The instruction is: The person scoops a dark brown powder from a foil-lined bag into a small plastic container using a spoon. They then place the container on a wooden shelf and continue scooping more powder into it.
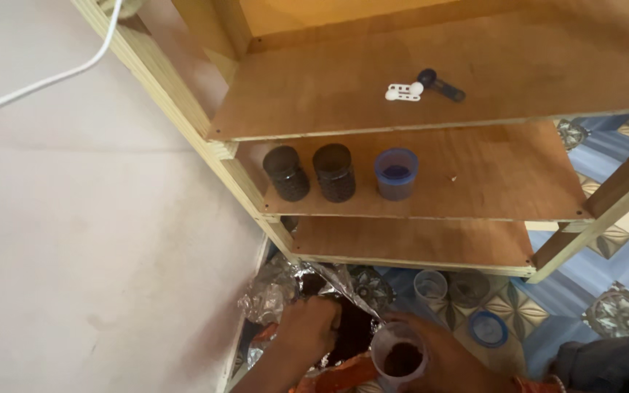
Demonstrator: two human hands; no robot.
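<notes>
We've got our left hand [313,327] down in the foil bag [285,291], grip hidden, can't tell | right hand [445,364] clamped round a clear cup [400,358] of brown powder, just right of the bag | jars [311,172] on the shelf [504,185] above

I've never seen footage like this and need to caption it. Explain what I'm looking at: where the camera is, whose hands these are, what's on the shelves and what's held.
There is one picture, from a camera worn on a person's head, looking down. No machine: the two bare hands at the bottom are the wearer's own.

The left hand reaches into a foil bag of dark powder on the tiled floor. The right hand holds a clear cup partly filled with the same dark stuff.

A wooden rack stands against the wall. Its top shelf carries a white scoop and a blue scoop; the next one two dark filled jars and a blue-rimmed cup. Two empty cups and a blue lid lie on the floor.
</notes>
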